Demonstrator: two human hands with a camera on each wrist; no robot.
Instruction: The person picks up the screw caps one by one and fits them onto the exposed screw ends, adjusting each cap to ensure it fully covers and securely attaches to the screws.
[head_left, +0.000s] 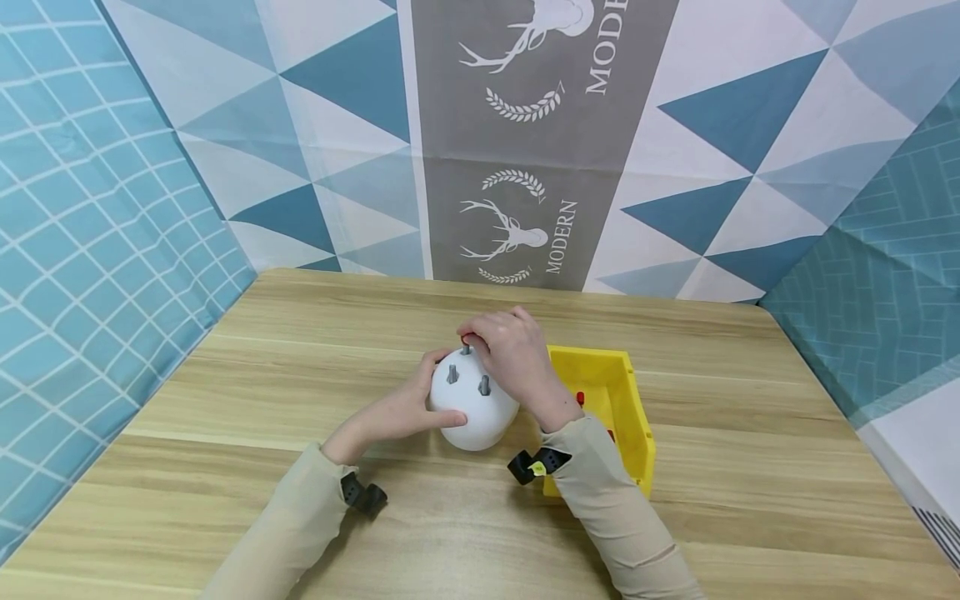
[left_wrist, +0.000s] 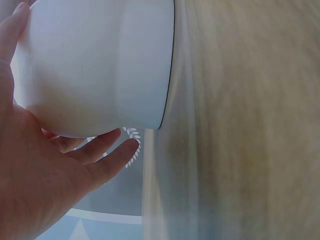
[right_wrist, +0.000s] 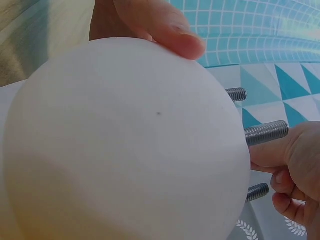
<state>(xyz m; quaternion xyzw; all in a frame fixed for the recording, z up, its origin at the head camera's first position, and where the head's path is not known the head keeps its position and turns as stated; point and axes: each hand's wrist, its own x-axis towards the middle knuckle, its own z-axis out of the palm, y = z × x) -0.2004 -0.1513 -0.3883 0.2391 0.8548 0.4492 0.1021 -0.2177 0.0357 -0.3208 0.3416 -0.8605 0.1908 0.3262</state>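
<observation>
A white rounded body point(head_left: 480, 421) like a ball sits on the table, with grey threaded studs point(head_left: 484, 386) standing out of its top. My left hand point(head_left: 408, 408) holds it from the left, thumb across the near side and fingers round the far side. At the farthest stud, my right hand point(head_left: 512, 350) pinches a small red piece point(head_left: 465, 339), mostly hidden by the fingers. Several bare threaded studs point(right_wrist: 267, 132) show in the right wrist view, beside the right hand point(right_wrist: 302, 162). The left wrist view shows the left hand point(left_wrist: 55, 170) against the body's smooth side point(left_wrist: 95, 65).
A yellow bin point(head_left: 642, 433) stands right of the white body, partly behind the right forearm. Small red pieces point(head_left: 580, 398) lie in it. The wooden table point(head_left: 750, 433) reaches back to a patterned cloth wall point(head_left: 517, 150).
</observation>
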